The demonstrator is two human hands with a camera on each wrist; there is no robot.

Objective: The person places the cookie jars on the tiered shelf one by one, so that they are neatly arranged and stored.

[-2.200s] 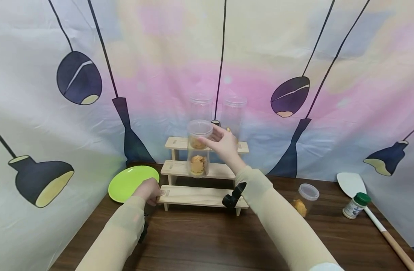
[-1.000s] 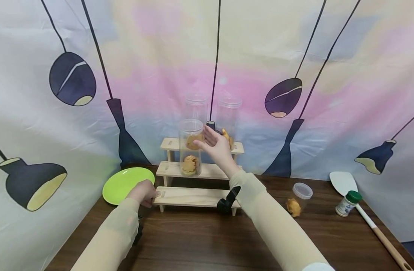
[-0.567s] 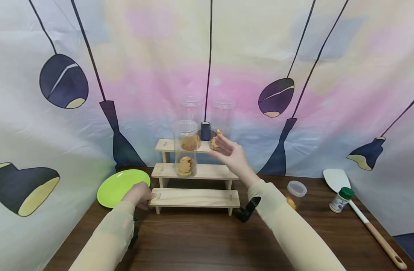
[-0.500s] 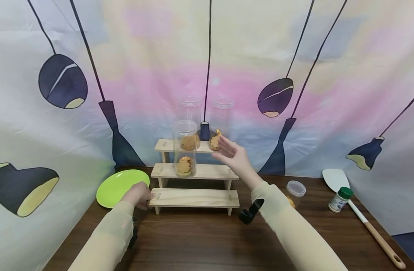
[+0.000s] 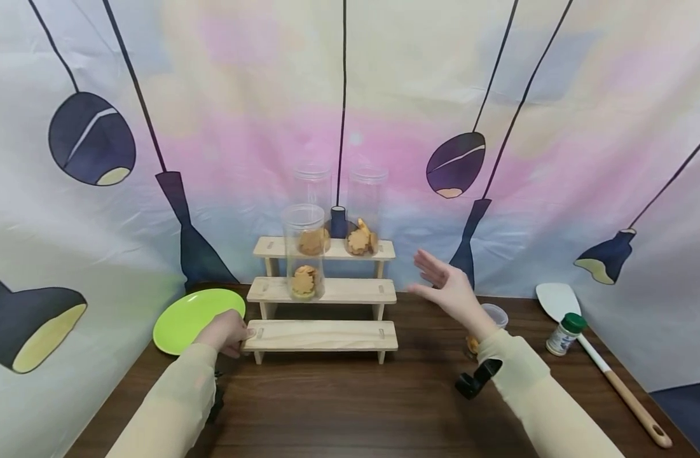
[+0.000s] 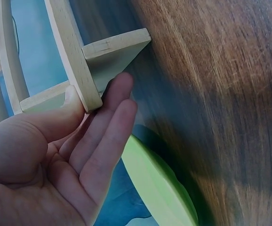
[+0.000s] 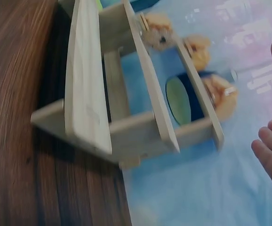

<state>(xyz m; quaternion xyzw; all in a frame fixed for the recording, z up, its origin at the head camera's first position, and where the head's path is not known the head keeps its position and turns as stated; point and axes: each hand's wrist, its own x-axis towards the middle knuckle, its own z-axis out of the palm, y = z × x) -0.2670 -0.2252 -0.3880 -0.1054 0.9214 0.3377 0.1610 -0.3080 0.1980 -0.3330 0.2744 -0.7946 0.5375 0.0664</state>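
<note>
My left hand [image 5: 222,331] grips the left end of the lowest shelf on a three-step wooden display stand [image 5: 321,335]. In the left wrist view the thumb lies on top of that shelf and the fingers [image 6: 108,141] are beneath it. A clear jar of cookies [image 5: 304,254] stands upright toward the left of the middle step. Two similar jars stand on the top step: a left jar [image 5: 313,191] and a right jar [image 5: 365,207]. To the right of the stand, my right hand [image 5: 449,289] is in the air, fingers spread, holding nothing.
A green plate [image 5: 184,318] lies behind my left hand. Another lidded cookie container [image 5: 494,315] is partly hidden behind my right hand. Farther right are a green-capped shaker bottle [image 5: 566,334] and a white spatula [image 5: 558,301] with a wooden handle. A printed cloth hangs behind.
My right hand has let go of the jar, now standing on the middle step, and moved right, away from the stand. My left hand has kept its grip. The head view has shifted.
</note>
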